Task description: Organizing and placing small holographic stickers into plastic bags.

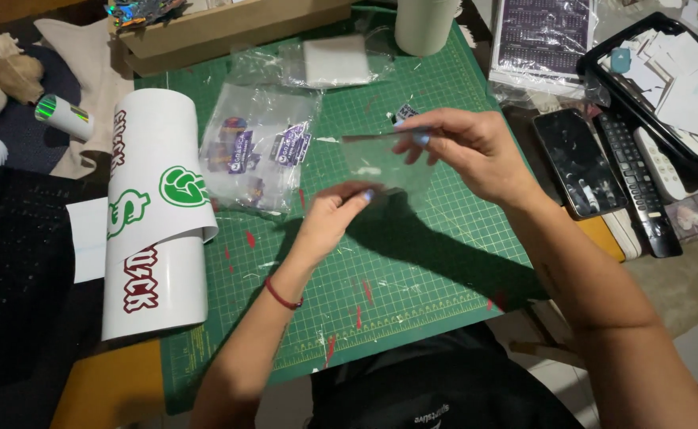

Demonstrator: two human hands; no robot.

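Your left hand (329, 218) and right hand (464, 151) pinched a clear plastic sleeve (385, 163) above the green cutting mat (412, 262); curled sticker sheet (154, 214) lay left of the mat, phone (579, 163) right.

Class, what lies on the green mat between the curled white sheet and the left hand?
In the head view, a clear bag of purple stickers lies there.

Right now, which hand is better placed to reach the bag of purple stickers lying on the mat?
Left. The left hand pinches the clear sleeve's lower corner, right beside the sticker bag; the right hand holds the sleeve's top edge, farther away.
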